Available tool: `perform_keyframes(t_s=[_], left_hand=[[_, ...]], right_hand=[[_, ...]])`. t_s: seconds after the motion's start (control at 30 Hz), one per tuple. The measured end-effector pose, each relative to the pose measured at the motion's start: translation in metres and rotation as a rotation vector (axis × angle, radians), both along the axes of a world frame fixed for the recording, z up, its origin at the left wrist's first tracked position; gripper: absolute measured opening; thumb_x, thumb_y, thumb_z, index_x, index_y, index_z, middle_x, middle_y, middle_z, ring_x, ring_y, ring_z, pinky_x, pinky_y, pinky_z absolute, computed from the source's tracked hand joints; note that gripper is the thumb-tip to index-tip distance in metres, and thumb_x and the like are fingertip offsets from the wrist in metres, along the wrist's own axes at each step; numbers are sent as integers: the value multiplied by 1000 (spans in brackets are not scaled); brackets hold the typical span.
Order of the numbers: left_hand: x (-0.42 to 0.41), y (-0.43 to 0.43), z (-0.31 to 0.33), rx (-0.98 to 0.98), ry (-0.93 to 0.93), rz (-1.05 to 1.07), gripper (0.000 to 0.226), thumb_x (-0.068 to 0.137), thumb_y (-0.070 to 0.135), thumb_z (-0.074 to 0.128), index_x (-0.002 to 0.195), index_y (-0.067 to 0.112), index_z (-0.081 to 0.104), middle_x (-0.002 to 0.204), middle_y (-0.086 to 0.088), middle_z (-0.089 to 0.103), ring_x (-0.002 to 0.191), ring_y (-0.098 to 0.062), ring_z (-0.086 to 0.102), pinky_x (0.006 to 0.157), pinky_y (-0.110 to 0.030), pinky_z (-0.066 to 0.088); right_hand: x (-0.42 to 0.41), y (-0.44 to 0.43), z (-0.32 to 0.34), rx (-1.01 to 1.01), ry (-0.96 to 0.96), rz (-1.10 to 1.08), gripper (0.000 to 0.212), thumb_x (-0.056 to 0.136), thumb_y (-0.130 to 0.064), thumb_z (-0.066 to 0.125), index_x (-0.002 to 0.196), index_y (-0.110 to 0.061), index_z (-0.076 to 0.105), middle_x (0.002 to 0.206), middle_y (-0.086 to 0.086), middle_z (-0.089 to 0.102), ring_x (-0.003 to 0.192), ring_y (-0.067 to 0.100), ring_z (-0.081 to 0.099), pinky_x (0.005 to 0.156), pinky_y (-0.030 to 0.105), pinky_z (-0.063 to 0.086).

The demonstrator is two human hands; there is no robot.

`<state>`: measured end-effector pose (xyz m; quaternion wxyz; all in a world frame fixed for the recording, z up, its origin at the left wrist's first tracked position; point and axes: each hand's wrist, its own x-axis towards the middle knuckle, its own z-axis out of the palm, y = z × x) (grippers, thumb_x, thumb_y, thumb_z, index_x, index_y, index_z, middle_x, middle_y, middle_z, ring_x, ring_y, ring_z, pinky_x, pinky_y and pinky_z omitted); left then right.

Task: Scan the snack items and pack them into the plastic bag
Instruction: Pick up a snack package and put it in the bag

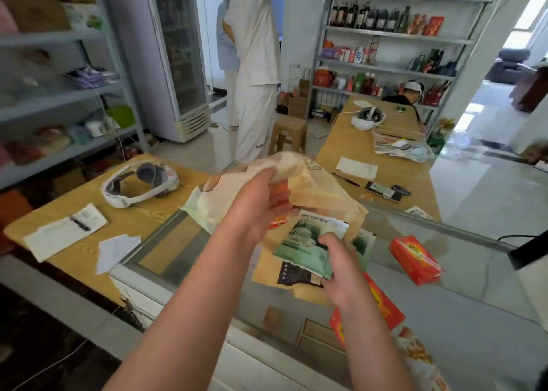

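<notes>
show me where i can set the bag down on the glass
Bare glass on the near side of the red pack, right of the right hand. A second patch between the loose paper and the left forearm. Crowded in the middle, around the bag and green packet.

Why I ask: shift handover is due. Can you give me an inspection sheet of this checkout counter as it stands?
Surface: glass counter beside a wooden table.
Job's things: plastic bag held up over the counter; green snack packet at its opening; red packet lying on the glass to the right.
Clutter: headset and papers on the wooden table.
Hands: left hand grips the plastic bag; right hand holds the green snack packet.
Cables: white cable on the floor, lower left; black cable at the right edge.
Surroundings: stocked shelves, glass-door fridge, person standing behind the table.
</notes>
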<state>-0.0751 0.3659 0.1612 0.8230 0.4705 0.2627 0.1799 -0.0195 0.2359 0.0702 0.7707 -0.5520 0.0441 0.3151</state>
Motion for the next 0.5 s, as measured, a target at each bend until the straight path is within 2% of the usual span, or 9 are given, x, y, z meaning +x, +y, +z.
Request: perform_keyframes(t_s=[0.07,0.17,0.27,0.37,0.5], left_hand=[[-4,4,13,-75,-88,27,32,104,28,29,113,10,55,105,-8,64,97,-22,59,85,-37,47],[-7,7,24,-219,-276,62,45,105,34,25,130,5,50,119,-10,68,115,-26,60,98,-41,46],[-4,1,30,-333,-464,120,46,105,32,23,122,4,55,123,-11,66,121,-28,58,103,-43,44],[-2,-2,30,-358,-531,168,44,106,30,24,122,2,55,125,-12,65,121,-29,58,106,-44,42],[-2,-7,29,-333,-514,191,44,105,29,25,122,3,55,124,-12,66,121,-29,58,104,-45,43]], right_hand=[[13,8,5,23,8,41,22,89,-9,52,110,-8,56,90,11,69,67,18,69,54,28,53],[24,29,7,42,9,182,19,93,-7,51,110,-7,59,93,12,71,73,20,70,57,31,55],[29,49,2,75,62,281,22,93,-4,52,114,1,57,94,17,70,77,24,70,57,33,57],[35,59,-9,121,54,289,26,91,-2,53,117,2,56,100,18,70,85,26,71,62,34,58],[50,68,-7,151,-90,196,29,90,-6,57,119,-13,58,109,11,69,93,22,70,68,36,58]])
